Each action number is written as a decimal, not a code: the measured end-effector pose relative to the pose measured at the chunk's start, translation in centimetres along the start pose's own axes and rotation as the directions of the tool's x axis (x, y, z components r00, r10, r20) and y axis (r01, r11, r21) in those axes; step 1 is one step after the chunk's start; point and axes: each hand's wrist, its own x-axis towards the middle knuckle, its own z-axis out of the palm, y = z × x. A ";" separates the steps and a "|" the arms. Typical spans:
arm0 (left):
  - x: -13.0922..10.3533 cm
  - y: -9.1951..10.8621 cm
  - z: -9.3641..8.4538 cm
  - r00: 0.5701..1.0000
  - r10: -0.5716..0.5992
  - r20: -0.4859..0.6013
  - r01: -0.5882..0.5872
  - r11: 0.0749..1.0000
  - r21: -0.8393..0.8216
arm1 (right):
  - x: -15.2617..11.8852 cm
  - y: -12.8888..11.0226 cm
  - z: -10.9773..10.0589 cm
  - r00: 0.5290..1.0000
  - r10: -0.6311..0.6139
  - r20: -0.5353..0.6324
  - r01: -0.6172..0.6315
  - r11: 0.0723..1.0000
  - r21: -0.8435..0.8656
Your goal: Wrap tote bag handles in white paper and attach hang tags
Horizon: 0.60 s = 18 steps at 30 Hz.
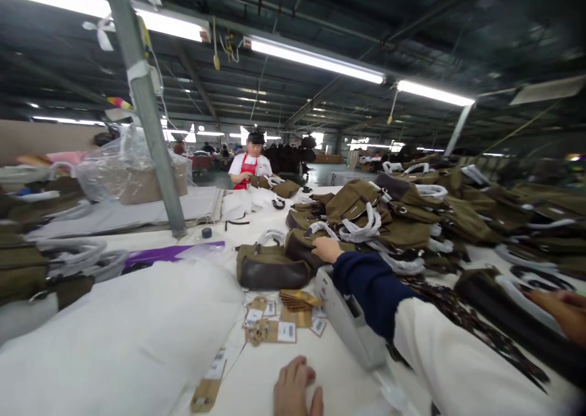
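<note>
My right hand (327,249), at the end of a dark blue cuff, has its fingers closed over the upper edge of an olive handbag (300,248) with a dark brown base. Beside it on the left stands a similar handbag (270,272) with its handle wrapped in white. Low in the view, my left hand (295,388) rests over the white table with fingers apart, holding nothing. Between the hand and the bags lie brown card tags (295,309) with white barcode labels. A grey box-shaped device (352,321) stands under my right forearm.
A heap of olive bags (394,214) covers the right side. At far right another person's hand (565,312) touches a bag. A large white stuffed bundle (123,336) fills the left front, near a metal post (146,104). Across the table a person in a red apron (247,165) handles bags.
</note>
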 end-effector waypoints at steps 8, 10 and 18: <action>-0.1 1.7 -0.9 0.990 -0.138 0.031 0.141 0.979 -0.145 | 2.1 3.8 -6.5 0.930 0.104 -0.354 -0.064 0.990 0.124; -0.2 2.6 -1.6 0.978 -0.200 0.059 0.208 0.958 -0.197 | 3.1 2.8 -8.7 0.903 0.077 -0.422 -0.003 0.985 0.174; 0.1 3.9 -3.5 0.933 -0.319 0.167 0.358 0.874 -0.330 | 7.4 -21.7 -19.9 0.701 -0.213 -0.680 0.621 0.651 0.436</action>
